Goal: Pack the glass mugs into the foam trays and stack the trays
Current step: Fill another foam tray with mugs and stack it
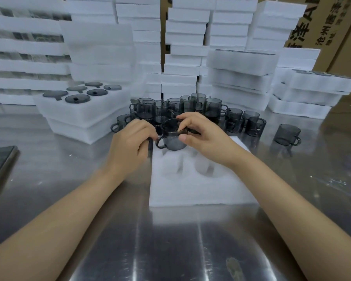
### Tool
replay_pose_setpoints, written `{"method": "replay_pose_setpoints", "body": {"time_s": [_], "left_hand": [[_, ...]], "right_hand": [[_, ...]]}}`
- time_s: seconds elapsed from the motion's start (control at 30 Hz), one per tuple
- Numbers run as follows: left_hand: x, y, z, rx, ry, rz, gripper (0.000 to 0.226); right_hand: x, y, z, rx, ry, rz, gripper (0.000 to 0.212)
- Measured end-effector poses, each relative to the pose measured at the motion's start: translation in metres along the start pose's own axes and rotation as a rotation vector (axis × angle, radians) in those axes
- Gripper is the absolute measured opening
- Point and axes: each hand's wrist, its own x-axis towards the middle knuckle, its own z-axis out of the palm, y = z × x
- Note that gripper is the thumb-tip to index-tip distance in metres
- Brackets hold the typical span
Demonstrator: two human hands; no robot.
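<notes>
At the centre of the frame a smoky grey glass mug (173,138) is held just above the far end of a white foam tray (201,191) with round pockets, which lies on the brushed steel table (170,246). The right hand (201,134) grips the rim, fingers over the far edge and thumb on the near wall. The left hand (132,142) is curled at the loop handle and appears to pinch it. The mug is probably light but rigid, slick and easily chipped, so rim plus handle is a sound hold. Lowering it straight into a pocket seems wise. The foam looks soft and may shift. Loose grey glass mugs (190,110) crowd just behind.
</notes>
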Motion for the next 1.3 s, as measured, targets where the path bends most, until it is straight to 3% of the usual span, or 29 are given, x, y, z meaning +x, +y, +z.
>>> {"method": "replay_pose_setpoints", "body": {"time_s": [0.23,0.37,0.5,0.63,0.87,1.17,1.3], "left_hand": [[0.003,0.003,0.000,0.011,0.069,0.104,0.032],[0.001,0.003,0.000,0.009,0.069,0.082,0.033],[0.001,0.005,0.002,0.025,0.033,0.021,0.032],[0.000,0.003,0.004,0.065,-0.004,0.001,0.041],[0.002,-0.001,0.002,0.049,0.017,0.039,0.037],[0.004,0.000,0.004,-0.043,-0.012,0.025,0.035],[0.002,-0.002,0.006,-0.085,-0.075,-0.021,0.035]], "right_hand": [[-0.001,0.001,0.000,-0.111,-0.083,0.001,0.023],[0.001,0.005,-0.002,-0.171,-0.124,0.037,0.014],[-0.002,0.000,0.000,-0.085,-0.113,0.053,0.020],[-0.003,-0.005,0.000,-0.209,-0.092,0.023,0.033],[-0.002,-0.007,-0.001,-0.295,-0.159,0.040,0.038],[-0.003,-0.007,0.001,-0.553,-0.218,-0.052,0.038],[-0.002,-0.010,0.003,-0.541,-0.280,-0.022,0.032]]}}
